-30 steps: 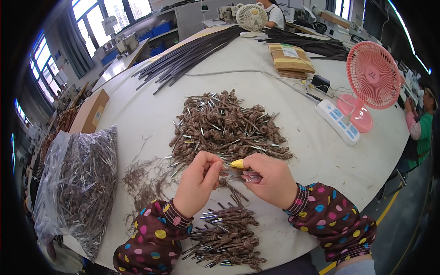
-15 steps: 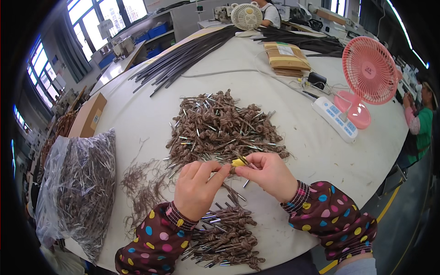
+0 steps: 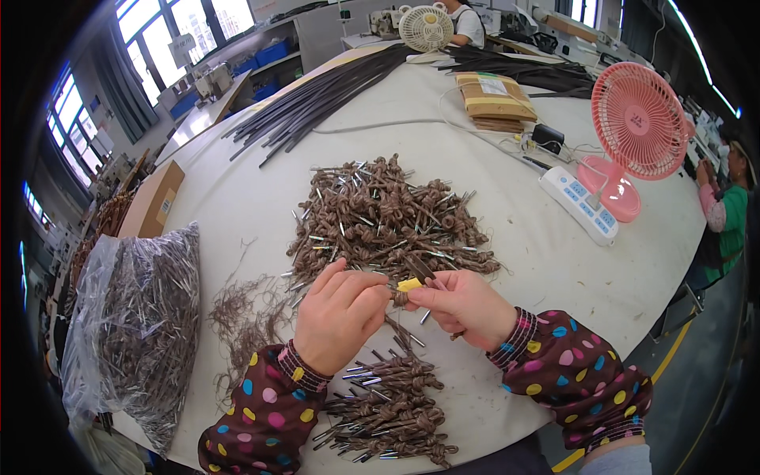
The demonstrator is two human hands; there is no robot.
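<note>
Over the table, both hands meet at a small knotted bundle of brown cord (image 3: 401, 299). My left hand (image 3: 340, 313) has its fingers curled, the fingertips at the bundle's left side and one finger raised; its thumb is mostly hidden. Closed in a pinch, my right hand (image 3: 467, 307) holds what look like small thread snips (image 3: 419, 270), dark blades pointing up and left, with its thumb against the bundle. A yellow piece (image 3: 408, 284) shows beside the blades. Beyond lies a heap of knotted brown cords (image 3: 380, 214) with shiny tips. Nearer me is a stacked pile of similar bundles (image 3: 396, 408).
Loose brown thread (image 3: 249, 317) lies left of my hands. A clear plastic bag (image 3: 134, 324) of cords and a cardboard box (image 3: 152, 199) stand left. At right are a power strip (image 3: 578, 206) and a pink fan (image 3: 638, 120). Dark strips (image 3: 317, 103) lie far back; a person (image 3: 724, 206) sits right.
My left hand has shifted slightly left and its index finger has lifted from the bundle. The snips' blades have turned more upright in my right hand.
</note>
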